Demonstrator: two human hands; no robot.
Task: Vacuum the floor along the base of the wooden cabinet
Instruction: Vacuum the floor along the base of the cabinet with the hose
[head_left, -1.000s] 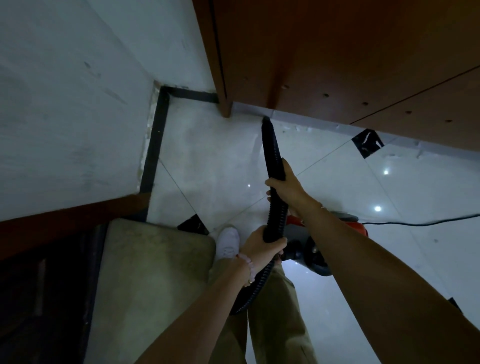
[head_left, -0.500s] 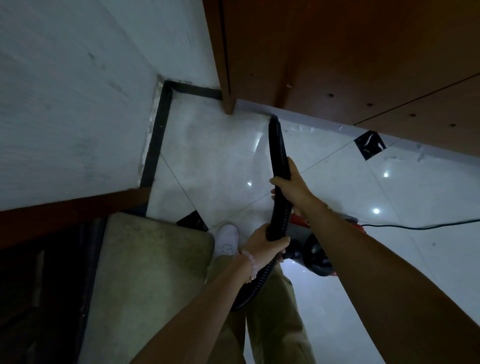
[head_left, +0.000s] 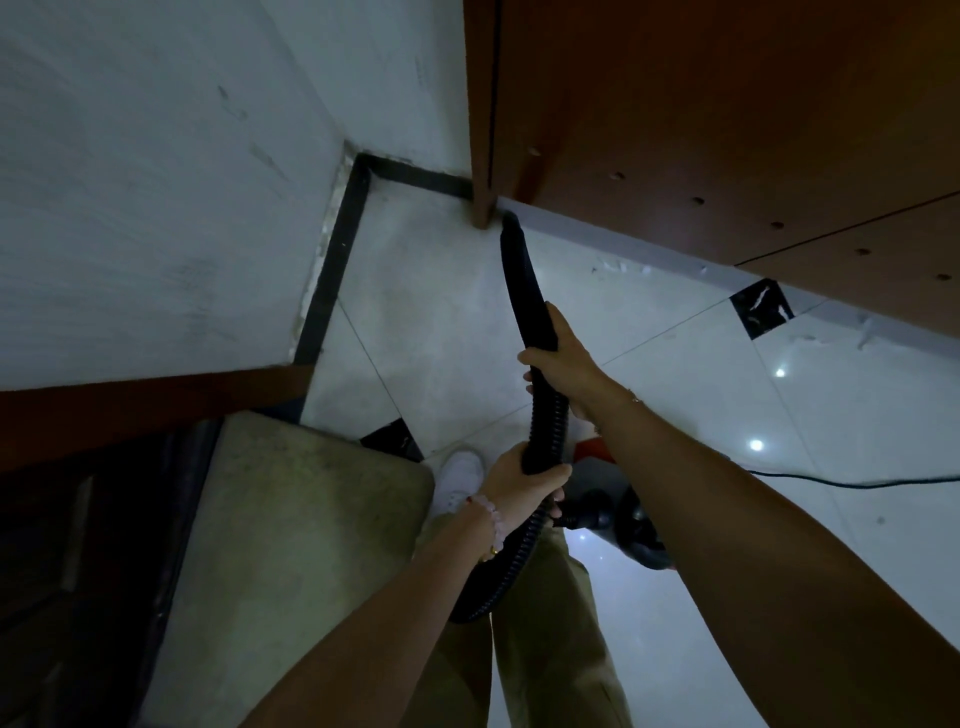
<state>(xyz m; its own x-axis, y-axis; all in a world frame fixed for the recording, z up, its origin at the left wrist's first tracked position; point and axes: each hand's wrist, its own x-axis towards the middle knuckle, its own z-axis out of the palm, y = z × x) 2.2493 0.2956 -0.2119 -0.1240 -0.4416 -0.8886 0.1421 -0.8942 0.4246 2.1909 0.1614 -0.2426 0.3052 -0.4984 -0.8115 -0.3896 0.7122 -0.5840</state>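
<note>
Fingers (head_left: 529, 359) of the right hand (head_left: 563, 366) are curled round the black hose (head_left: 545, 415) where its ribbed part meets the smooth nozzle (head_left: 522, 275). The left hand (head_left: 519, 483) is wrapped round the ribbed part lower down. Both grips are closed on the hose — neither hand is free.

Change noted over the last second: the nozzle tip has been carried left along the pale plinth (head_left: 623, 244) at the foot of the cabinet (head_left: 727, 104). It is now set just beside the cabinet's corner post, on or very near the floor (head_left: 441, 312). Contact cannot be confirmed from this angle. The hands have been kept at the same places on the hose.

Judged meaning: the left end of the base has been reached. Whether the stretch running right has been covered cannot be told. Pale flecks (head_left: 621, 267) are seen on the floor beside the plinth there, so a pass along it is probably still owed.

Count, as seen:
- hands, 2
- hose, 1; nozzle, 1
- cabinet, 1
- vacuum (head_left: 644, 540), 1 — red and black, partly hidden behind the right forearm
- cord (head_left: 857, 484), 1, trailing off to the right
- shoe (head_left: 460, 478), 1, white
- insets (head_left: 761, 309), 2, black tile: one at the plinth, one just beside the shoe
- bracelet (head_left: 491, 517), 1, on the left wrist
</note>
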